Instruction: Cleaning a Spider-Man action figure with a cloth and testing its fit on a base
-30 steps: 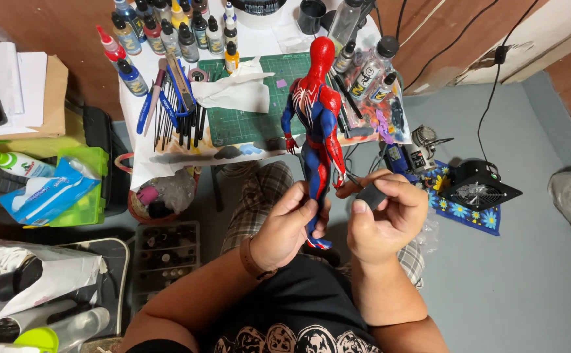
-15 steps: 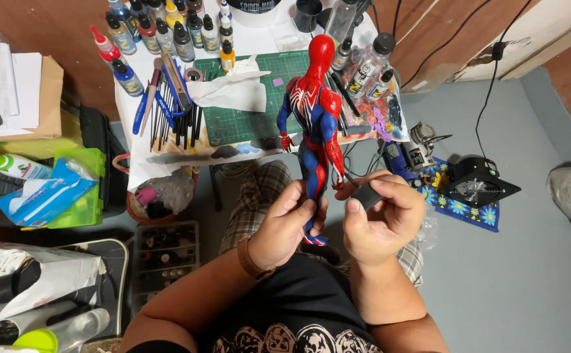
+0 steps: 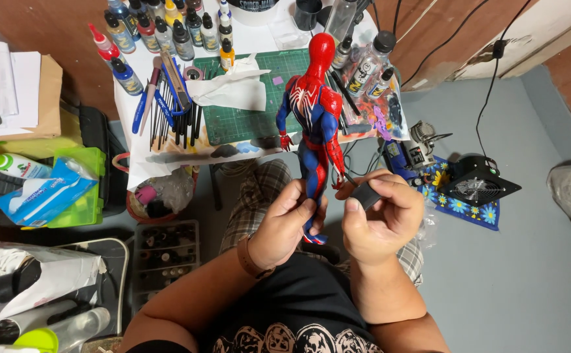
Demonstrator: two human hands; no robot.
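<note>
A red and blue action figure (image 3: 313, 114) stands upright in front of me, its head toward the small table. My left hand (image 3: 288, 223) is closed around its lower legs. My right hand (image 3: 380, 217) is beside the figure's right hand, pinching a small dark grey block (image 3: 366, 195) between thumb and fingers. A thin dark cord runs from the block toward the figure.
A green cutting mat (image 3: 246, 98) lies on the small white table with brushes (image 3: 174, 111), crumpled paper and several paint bottles (image 3: 161, 33). A small black fan (image 3: 478, 186) and an airbrush compressor (image 3: 419, 140) sit on the grey floor at right. Tissue packs and bins (image 3: 50, 189) are at left.
The figure has shifted slightly to the left and more upright. My right hand has turned the dark block and moved closer to the figure's legs.
</note>
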